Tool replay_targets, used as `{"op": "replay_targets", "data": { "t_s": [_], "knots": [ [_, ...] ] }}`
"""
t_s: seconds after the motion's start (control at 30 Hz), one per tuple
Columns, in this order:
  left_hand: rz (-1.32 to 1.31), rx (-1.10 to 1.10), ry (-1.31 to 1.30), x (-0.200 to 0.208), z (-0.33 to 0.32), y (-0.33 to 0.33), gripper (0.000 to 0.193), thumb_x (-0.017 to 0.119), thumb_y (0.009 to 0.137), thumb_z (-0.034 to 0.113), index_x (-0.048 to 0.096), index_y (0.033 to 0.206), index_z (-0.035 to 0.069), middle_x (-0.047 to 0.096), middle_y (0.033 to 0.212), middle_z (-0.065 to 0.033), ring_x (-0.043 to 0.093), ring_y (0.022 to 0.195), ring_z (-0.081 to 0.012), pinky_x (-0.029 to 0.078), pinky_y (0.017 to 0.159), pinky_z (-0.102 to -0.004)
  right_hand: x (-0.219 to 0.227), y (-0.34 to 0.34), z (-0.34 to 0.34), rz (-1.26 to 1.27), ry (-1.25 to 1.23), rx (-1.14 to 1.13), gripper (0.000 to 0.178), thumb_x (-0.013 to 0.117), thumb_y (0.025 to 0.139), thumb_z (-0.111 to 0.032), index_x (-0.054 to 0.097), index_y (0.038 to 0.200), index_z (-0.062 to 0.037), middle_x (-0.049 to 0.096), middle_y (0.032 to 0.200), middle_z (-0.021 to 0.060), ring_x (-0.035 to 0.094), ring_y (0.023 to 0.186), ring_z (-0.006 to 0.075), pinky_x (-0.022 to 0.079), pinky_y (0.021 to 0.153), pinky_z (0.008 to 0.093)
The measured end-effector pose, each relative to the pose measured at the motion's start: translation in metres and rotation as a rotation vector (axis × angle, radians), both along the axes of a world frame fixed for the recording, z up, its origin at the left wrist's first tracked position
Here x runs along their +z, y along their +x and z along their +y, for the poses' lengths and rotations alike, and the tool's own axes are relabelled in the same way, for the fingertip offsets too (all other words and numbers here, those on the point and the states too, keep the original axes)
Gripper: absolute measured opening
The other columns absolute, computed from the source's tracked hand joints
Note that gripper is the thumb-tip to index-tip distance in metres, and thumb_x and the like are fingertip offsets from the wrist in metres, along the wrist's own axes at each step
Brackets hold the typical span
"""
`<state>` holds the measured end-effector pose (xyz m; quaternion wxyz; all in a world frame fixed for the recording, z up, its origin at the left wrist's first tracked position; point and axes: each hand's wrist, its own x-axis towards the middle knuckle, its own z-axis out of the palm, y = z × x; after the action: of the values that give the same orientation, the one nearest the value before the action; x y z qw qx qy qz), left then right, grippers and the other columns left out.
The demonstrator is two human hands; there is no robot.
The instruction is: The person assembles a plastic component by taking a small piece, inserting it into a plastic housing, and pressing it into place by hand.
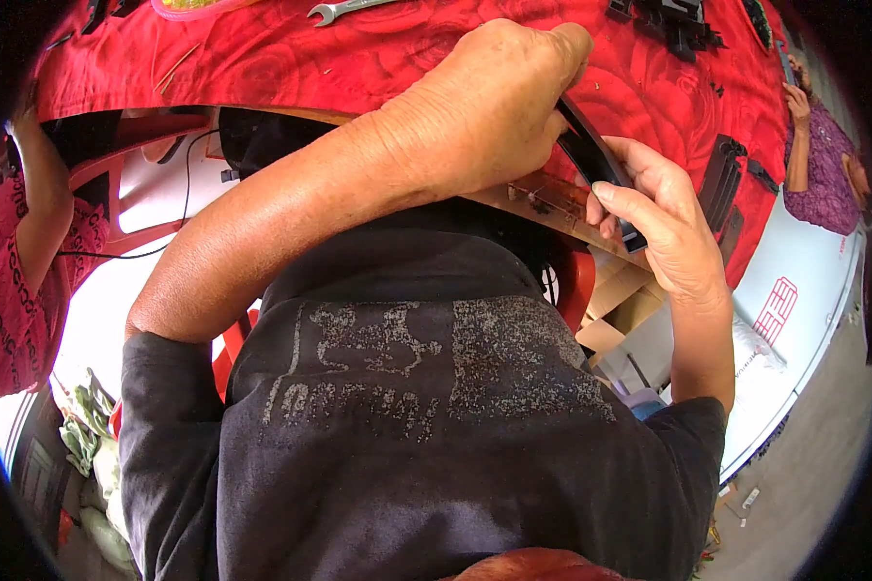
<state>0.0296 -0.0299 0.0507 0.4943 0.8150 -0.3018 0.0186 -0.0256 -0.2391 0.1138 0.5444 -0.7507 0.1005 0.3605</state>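
A long, flat black strip (583, 147) with a glossy face is held at a slant in front of me, over the table's near edge. My left hand (506, 102) is closed round its upper end, with the back of the hand hiding most of the fingers. Lower down, my right hand (676, 221) grips the other end, the thumb lying along its face and the fingers behind it. Beside my right hand, several black slotted plastic pieces (721, 184) lie on the red rose-patterned tablecloth (291, 60).
A wrench (354, 10) and a pink-rimmed bowl (200, 10) sit at the far side. More black plastic parts (670, 27) are piled at the far right. One person (29, 242) is at the left, another (824, 174) at the right. Cardboard (625, 295) shows below the table edge.
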Motion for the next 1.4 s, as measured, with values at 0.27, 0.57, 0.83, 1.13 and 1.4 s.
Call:
{"op": "replay_targets", "data": {
  "t_s": [0.27, 0.57, 0.83, 1.13, 1.4],
  "knots": [
    [-0.007, 0.027, 0.076, 0.002, -0.011, -0.002, 0.023, 0.065, 0.072, -0.004, 0.054, 0.092, -0.006, 0.064, 0.074, -0.0282, 0.067, 0.078, -0.0458, 0.055, 0.067, -0.0512, -0.007, 0.000, 0.004, -0.172, -0.178, 0.048, 0.032, 0.053, 0.094, -0.010, 0.056, 0.122, 0.0059, 0.066, 0.088, 0.0069, 0.064, 0.077, 0.0122, 0.050, 0.068, 0.0261],
    [0.035, 0.026, 0.139, 0.005, -0.017, -0.006, 0.025, 0.066, 0.073, -0.003, 0.053, 0.094, -0.006, 0.065, 0.075, -0.0275, 0.067, 0.078, -0.0460, 0.055, 0.066, -0.0532, -0.032, 0.000, -0.003, -0.330, -0.338, 0.071, 0.021, 0.055, 0.095, -0.010, 0.063, 0.108, 0.0044, 0.069, 0.073, 0.0126, 0.070, 0.071, 0.0171, 0.053, 0.067, 0.0313],
    [0.023, 0.038, 0.159, 0.003, -0.018, -0.005, 0.024, 0.064, 0.073, -0.002, 0.053, 0.094, -0.006, 0.065, 0.074, -0.0267, 0.067, 0.076, -0.0458, 0.054, 0.065, -0.0531, -0.034, 0.000, -0.003, -0.332, -0.306, 0.059, 0.020, 0.054, 0.096, -0.009, 0.063, 0.107, 0.0045, 0.070, 0.075, 0.0111, 0.069, 0.070, 0.0161, 0.053, 0.067, 0.0313],
    [0.025, 0.085, 0.133, 0.003, -0.013, -0.004, 0.022, 0.063, 0.074, -0.002, 0.052, 0.093, -0.005, 0.065, 0.071, -0.0261, 0.067, 0.073, -0.0451, 0.054, 0.064, -0.0524, -0.043, 0.002, 0.004, -0.267, -0.170, 0.007, 0.019, 0.055, 0.099, -0.013, 0.063, 0.102, 0.0041, 0.069, 0.079, 0.0081, 0.065, 0.065, 0.0126, 0.051, 0.061, 0.0292],
    [-0.022, -0.013, 0.195, -0.003, -0.014, 0.000, 0.039, 0.075, 0.066, 0.001, 0.052, 0.096, -0.005, 0.067, 0.076, -0.0253, 0.069, 0.081, -0.0429, 0.056, 0.067, -0.0495, -0.060, 0.000, 0.007, -0.363, -0.255, 0.005, 0.018, 0.059, 0.098, -0.015, 0.065, 0.095, 0.0014, 0.067, 0.070, 0.0063, 0.059, 0.055, 0.0122, 0.048, 0.055, 0.0295]
  ]
}}
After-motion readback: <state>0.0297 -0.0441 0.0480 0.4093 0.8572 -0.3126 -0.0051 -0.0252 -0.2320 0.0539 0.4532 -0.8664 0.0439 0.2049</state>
